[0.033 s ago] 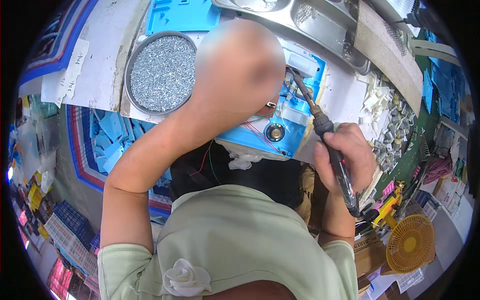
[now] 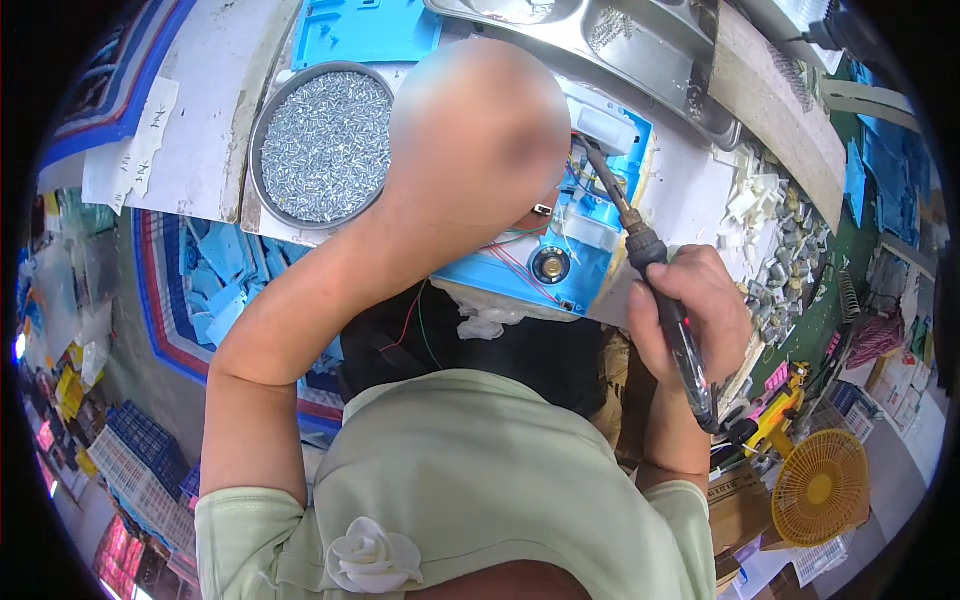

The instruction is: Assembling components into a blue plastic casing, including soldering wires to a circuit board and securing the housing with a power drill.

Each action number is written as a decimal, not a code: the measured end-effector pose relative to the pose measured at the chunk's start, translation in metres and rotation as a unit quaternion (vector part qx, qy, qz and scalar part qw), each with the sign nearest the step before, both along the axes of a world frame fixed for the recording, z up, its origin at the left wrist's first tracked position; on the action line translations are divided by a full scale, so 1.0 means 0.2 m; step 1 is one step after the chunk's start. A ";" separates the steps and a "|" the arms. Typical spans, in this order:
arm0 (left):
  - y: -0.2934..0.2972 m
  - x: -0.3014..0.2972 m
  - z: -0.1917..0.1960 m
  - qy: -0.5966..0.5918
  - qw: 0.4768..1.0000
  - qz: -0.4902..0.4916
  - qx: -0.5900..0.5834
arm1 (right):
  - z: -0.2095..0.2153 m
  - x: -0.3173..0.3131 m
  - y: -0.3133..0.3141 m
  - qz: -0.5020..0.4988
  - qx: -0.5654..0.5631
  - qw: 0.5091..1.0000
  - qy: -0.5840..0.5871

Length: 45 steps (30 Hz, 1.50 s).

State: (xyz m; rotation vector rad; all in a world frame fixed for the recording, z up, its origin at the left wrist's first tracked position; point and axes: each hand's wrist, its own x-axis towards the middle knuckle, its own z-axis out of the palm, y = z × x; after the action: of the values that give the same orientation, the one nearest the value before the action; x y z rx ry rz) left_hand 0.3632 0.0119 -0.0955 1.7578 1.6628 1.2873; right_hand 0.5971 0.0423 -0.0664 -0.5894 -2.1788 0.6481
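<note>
My right hand (image 2: 708, 318) is wrapped round a soldering iron (image 2: 655, 265) by its dark handle. The iron's metal tip points up and left into a blue plastic casing (image 2: 592, 268). A round speaker (image 2: 550, 265), thin coloured wires and white parts sit in the casing. Over the casing's left part lies my left hand (image 2: 480, 140); a blur covers it, so its fingers and anything in them cannot be made out. Red and green wires (image 2: 408, 318) hang over the casing's near edge.
Left of the casing stands a round pan (image 2: 256, 170) full of small screws. Metal trays (image 2: 655, 65) lie at the back, beside a blue plastic panel (image 2: 365, 35). Small white and metal parts (image 2: 765, 215) are heaped at the right. A yellow fan (image 2: 820, 488) stands lower right.
</note>
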 end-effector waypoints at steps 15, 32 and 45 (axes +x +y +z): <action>0.00 0.01 0.00 0.002 1.000 0.011 0.004 | 0.02 0.00 0.04 0.020 0.064 0.996 -0.055; 0.01 0.01 0.00 0.031 0.999 0.012 0.016 | 0.02 0.05 0.06 0.027 -0.002 1.000 -0.015; 0.01 0.01 -0.01 0.052 0.998 0.024 0.031 | 0.02 0.00 0.07 0.027 -0.006 0.999 -0.039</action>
State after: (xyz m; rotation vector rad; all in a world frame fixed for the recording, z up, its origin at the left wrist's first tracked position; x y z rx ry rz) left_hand 0.3661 0.0143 -0.0977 1.8597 1.7488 1.3025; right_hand 0.5976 0.0568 -0.0626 -0.5722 -2.2725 0.6772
